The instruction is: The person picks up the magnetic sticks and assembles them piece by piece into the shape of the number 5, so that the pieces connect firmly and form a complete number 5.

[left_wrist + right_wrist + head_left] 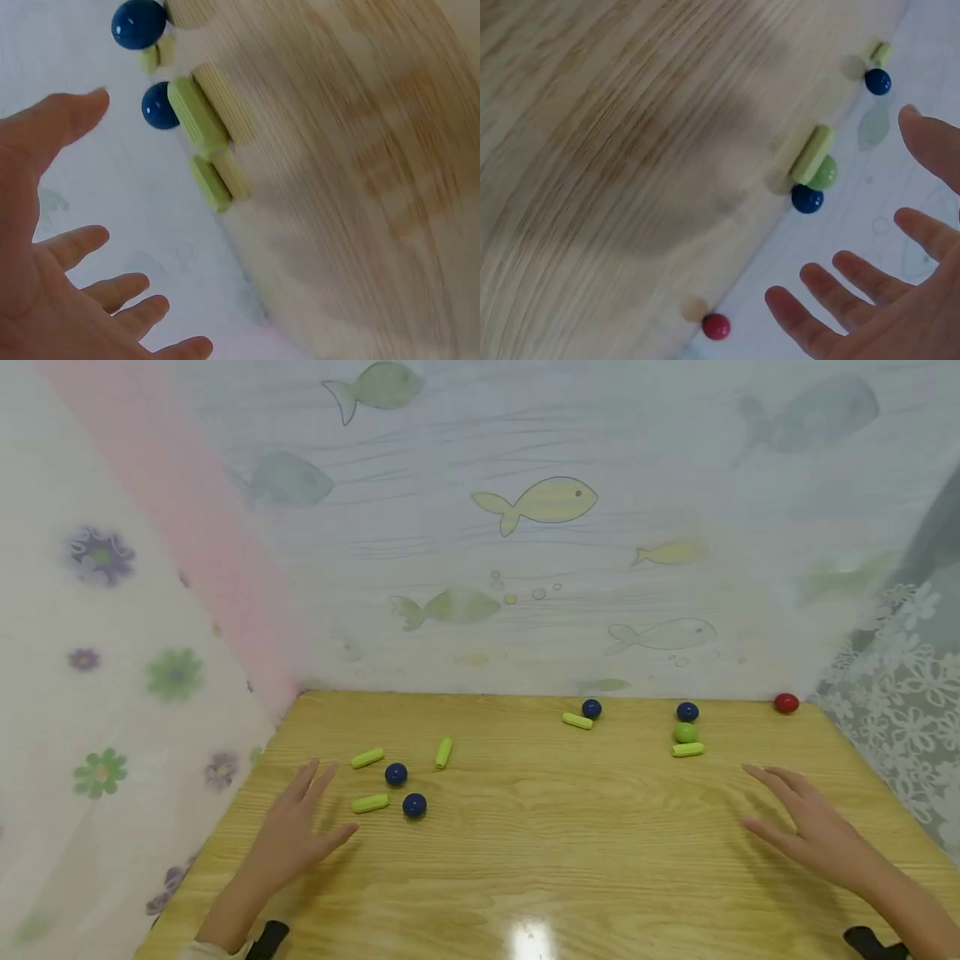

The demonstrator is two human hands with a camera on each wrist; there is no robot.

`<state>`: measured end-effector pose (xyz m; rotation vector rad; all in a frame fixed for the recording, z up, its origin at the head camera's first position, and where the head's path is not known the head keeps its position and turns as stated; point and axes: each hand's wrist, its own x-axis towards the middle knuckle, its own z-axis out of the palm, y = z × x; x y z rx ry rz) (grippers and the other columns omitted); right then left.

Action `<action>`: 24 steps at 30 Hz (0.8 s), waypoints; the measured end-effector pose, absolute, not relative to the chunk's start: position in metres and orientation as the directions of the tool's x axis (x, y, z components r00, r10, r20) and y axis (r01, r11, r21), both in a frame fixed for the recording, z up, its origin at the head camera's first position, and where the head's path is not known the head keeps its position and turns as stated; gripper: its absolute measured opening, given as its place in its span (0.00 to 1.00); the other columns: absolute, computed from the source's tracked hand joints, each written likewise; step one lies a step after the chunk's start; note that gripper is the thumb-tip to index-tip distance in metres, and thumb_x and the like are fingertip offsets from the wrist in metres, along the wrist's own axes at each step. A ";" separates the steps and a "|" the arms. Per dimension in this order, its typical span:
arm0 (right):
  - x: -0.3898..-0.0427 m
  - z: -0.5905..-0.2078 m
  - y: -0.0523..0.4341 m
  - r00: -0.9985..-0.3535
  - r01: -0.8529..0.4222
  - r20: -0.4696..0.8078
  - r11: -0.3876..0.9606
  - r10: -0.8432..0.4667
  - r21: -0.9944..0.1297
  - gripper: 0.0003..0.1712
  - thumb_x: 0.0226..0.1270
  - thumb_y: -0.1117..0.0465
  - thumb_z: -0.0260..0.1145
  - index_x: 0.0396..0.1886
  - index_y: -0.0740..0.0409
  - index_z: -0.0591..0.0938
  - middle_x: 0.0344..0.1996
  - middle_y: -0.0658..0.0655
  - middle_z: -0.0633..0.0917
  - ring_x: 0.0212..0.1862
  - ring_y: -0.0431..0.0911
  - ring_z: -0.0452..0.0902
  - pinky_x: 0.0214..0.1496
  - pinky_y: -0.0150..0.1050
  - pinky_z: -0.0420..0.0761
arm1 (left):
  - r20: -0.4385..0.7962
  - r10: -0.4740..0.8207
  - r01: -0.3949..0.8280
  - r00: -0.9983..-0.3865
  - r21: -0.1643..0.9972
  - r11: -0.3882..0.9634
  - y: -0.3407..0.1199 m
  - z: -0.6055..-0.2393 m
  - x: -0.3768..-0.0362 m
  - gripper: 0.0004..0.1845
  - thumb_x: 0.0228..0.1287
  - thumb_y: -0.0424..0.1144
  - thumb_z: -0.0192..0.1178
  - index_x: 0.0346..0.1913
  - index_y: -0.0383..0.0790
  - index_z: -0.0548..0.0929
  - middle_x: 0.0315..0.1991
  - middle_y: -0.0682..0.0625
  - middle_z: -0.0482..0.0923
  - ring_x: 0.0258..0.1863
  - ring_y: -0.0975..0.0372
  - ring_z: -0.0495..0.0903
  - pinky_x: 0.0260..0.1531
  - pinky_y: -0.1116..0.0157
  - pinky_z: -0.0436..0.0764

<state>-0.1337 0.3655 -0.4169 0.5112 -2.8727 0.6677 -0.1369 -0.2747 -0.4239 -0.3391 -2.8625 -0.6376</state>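
My left hand [303, 814] is spread open over the wooden table [525, 843] and holds nothing. Just to its right lie three green pegs [371, 803] and two dark blue balls [414, 805]. The left wrist view shows the same hand [67, 247] near a green peg [196, 118] and a blue ball [159, 105]. My right hand [795, 818] is also open and empty. Beyond it sit a green peg [687, 749], a green ball [686, 732] and a blue ball [687, 712]. They appear again as peg [812, 154], green ball [825, 174] and blue ball [807, 199], ahead of the right hand [885, 300].
A red ball [786, 702] sits at the far right corner, also seen as the red ball [715, 326]. Another green peg [577, 721] and blue ball [592, 708] lie at the back middle. Fish-printed cloth [540, 502] walls the table's back; floral cloth [900, 693] hangs on the right and flower-printed cloth on the left.
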 end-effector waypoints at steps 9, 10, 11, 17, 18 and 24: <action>-0.169 -0.424 0.354 -0.935 -0.347 0.231 0.823 -0.269 -0.450 0.32 0.65 0.58 0.66 0.63 0.69 0.67 0.51 0.74 0.70 0.49 0.68 0.68 0.38 0.64 0.73 | 0.259 0.184 0.298 -0.948 0.519 0.801 -0.249 -0.429 -0.144 0.35 0.55 0.42 0.70 0.64 0.38 0.69 0.65 0.35 0.61 0.63 0.39 0.59 0.50 0.37 0.68; -0.173 -0.424 0.352 -0.935 -0.349 0.234 0.817 -0.268 -0.459 0.31 0.65 0.58 0.65 0.62 0.69 0.67 0.52 0.74 0.69 0.49 0.68 0.68 0.38 0.63 0.73 | 0.273 0.188 0.309 -0.944 0.522 0.795 -0.247 -0.430 -0.145 0.34 0.55 0.41 0.70 0.64 0.38 0.70 0.64 0.35 0.62 0.62 0.39 0.60 0.50 0.37 0.68; -0.178 -0.425 0.351 -0.935 -0.350 0.234 0.809 -0.267 -0.472 0.31 0.66 0.58 0.65 0.63 0.70 0.67 0.53 0.75 0.69 0.49 0.68 0.68 0.38 0.63 0.74 | 0.286 0.193 0.321 -0.939 0.522 0.790 -0.244 -0.430 -0.146 0.33 0.54 0.40 0.70 0.63 0.37 0.71 0.63 0.35 0.64 0.62 0.40 0.62 0.50 0.37 0.68; -0.210 -0.427 0.340 -0.949 -0.315 0.208 0.777 -0.238 -0.546 0.30 0.69 0.57 0.62 0.63 0.71 0.67 0.54 0.77 0.69 0.50 0.71 0.69 0.41 0.64 0.74 | 0.317 0.187 0.343 -0.930 0.566 0.750 -0.229 -0.431 -0.150 0.28 0.53 0.36 0.71 0.58 0.37 0.75 0.59 0.37 0.68 0.59 0.42 0.66 0.49 0.41 0.72; -0.215 -0.427 0.339 -0.953 -0.303 0.200 0.777 -0.229 -0.552 0.30 0.69 0.57 0.61 0.63 0.72 0.67 0.53 0.78 0.70 0.49 0.71 0.70 0.42 0.64 0.74 | 0.314 0.186 0.342 -0.931 0.575 0.743 -0.227 -0.431 -0.150 0.28 0.53 0.36 0.71 0.58 0.38 0.76 0.59 0.38 0.68 0.59 0.43 0.66 0.49 0.41 0.72; -0.242 -0.431 0.333 -0.968 -0.252 0.154 0.792 -0.199 -0.556 0.27 0.70 0.57 0.60 0.60 0.72 0.69 0.51 0.78 0.73 0.46 0.68 0.72 0.42 0.60 0.75 | 0.274 0.175 0.311 -0.946 0.605 0.733 -0.214 -0.432 -0.153 0.27 0.54 0.36 0.70 0.58 0.40 0.76 0.62 0.38 0.66 0.61 0.44 0.66 0.51 0.42 0.72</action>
